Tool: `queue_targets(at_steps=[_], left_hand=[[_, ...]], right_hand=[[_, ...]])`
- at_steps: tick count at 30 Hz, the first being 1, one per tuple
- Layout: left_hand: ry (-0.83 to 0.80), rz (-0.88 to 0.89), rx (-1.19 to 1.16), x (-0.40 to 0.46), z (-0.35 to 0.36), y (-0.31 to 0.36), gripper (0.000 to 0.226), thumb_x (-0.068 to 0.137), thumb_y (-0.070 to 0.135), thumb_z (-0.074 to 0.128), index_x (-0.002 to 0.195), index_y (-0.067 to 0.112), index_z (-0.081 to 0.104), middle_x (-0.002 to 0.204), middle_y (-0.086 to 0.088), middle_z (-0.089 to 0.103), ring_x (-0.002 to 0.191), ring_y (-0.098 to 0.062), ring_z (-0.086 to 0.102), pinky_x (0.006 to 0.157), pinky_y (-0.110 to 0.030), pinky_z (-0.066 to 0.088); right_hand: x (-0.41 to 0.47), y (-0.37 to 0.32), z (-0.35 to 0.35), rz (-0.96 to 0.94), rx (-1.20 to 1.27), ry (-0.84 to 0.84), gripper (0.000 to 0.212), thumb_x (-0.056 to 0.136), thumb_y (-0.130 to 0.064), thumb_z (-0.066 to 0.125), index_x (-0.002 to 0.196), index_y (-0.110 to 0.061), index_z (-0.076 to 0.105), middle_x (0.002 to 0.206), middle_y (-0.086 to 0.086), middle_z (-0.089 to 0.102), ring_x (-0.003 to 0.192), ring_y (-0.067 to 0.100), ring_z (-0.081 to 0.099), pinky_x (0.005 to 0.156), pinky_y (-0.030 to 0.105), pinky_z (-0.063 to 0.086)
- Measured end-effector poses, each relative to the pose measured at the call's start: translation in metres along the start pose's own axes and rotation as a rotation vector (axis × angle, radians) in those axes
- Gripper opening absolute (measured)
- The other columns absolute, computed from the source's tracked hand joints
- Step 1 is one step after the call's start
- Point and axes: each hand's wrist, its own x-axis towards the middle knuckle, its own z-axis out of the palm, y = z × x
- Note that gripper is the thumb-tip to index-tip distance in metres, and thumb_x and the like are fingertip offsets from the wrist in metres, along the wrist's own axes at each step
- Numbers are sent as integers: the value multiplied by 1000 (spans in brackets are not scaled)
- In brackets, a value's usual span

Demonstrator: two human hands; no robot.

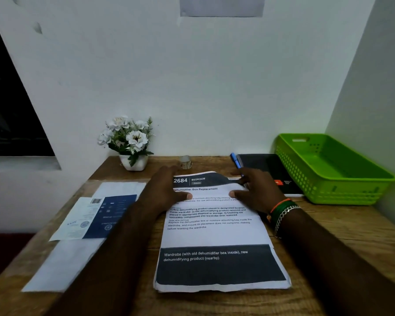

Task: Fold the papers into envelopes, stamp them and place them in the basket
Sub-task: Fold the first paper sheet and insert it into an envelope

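At the far left a dark window sits in the white wall. On the wooden table, a blue-and-white leaflet lies on top of pale sheets that run toward the near left edge. Behind them, against the wall, stands a white pot of white flowers.

The left hand rests flat on the upper left part of the papers, fingers straight and spread, thumb lying across the printed text. The papers form a stack in the middle of the table, the top page printed with a dark header reading "2684 BEDROOM" and a dark band near its lower edge. Its top edge is lifted slightly between the two hands. Just beyond the papers sits a small roll, blurred; it cannot be told what it is.

The right hand lies on the upper right part of the papers, fingers extended, thumb pressed on the page; bracelets circle its wrist. Behind it a blue pen lies beside a black notebook. At the far right the green basket stands in the corner, touching the notebook's side.
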Motion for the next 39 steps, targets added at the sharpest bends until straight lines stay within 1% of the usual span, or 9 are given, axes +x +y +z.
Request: queue_targets(at_steps=[2, 5, 9, 13, 16, 20, 25, 28, 39], left_hand=[[12, 21, -6, 3, 1, -5, 105, 46, 65, 84, 142, 34, 50, 128, 9, 62, 116, -11, 61, 100, -44, 53], [48, 67, -16, 1, -4, -1, 105, 44, 65, 85, 139, 35, 52, 125, 9, 63, 113, -13, 63, 97, -44, 55], [139, 59, -140, -10, -27, 25, 62, 70, 68, 78, 120, 34, 67, 110, 15, 67, 100, -6, 64, 87, -36, 55], [255, 80, -390, -22, -48, 41, 64, 93, 76, 41, 86, 25, 79, 80, 8, 76, 78, -4, 72, 83, -36, 57], [217, 123, -299, -26, -44, 44, 45, 96, 64, 53, 78, 29, 75, 73, 8, 73, 71, -7, 70, 77, -41, 59], [45, 163, -30, -25, -27, 52, 30, 90, 49, 70, 67, 31, 65, 68, 11, 65, 67, -2, 60, 65, -31, 49], [-65, 149, 126, -24, -9, 47, 15, 85, 43, 77, 90, 29, 73, 92, 15, 67, 88, -5, 61, 80, -30, 51], [-123, 151, 138, -25, 0, 42, 31, 81, 46, 81, 107, 35, 69, 103, 17, 57, 98, -4, 53, 87, -28, 45], [-122, 105, 73, -24, 5, 45, 27, 80, 38, 85, 106, 34, 77, 108, 10, 66, 103, -7, 60, 89, -27, 49]], right_hand=[[-1, -2, 0, 4, 74, 26, 61, 66, -23, 91, 121, -30, 68, 98, -4, 71, 93, 8, 65, 79, 9, 43], [-3, -5, -2, -51, 154, 52, 63, 65, -11, 90, 116, -37, 65, 101, -3, 66, 94, 10, 63, 83, 14, 48], [-5, -12, -11, -101, 196, 27, 60, 69, 4, 81, 96, -43, 55, 107, 1, 55, 90, -4, 55, 79, 1, 39], [-7, -18, -31, -181, 198, -38, 47, 64, -8, 77, 88, -44, 60, 107, 1, 56, 96, 9, 59, 85, 21, 46], [-12, -21, -41, -230, 233, -11, 17, 67, -27, 69, 84, -29, 71, 101, -1, 68, 97, 16, 65, 85, 33, 52], [-13, -23, -37, -241, 219, 59, 18, 84, -26, 69, 67, -19, 69, 64, -9, 67, 63, 3, 63, 66, 32, 52], [-13, -17, -24, -108, -144, -169, 15, 79, -38, 78, 72, -25, 73, 70, -15, 71, 62, -3, 64, 62, 17, 46], [-17, -20, -21, -68, -157, -217, 8, 75, -33, 80, 74, -28, 74, 69, -18, 70, 62, -6, 63, 62, 15, 46], [-19, -41, 11, -320, -180, -216, 21, 92, -19, 64, 108, -19, 77, 110, -2, 72, 104, 15, 65, 92, 25, 48]])
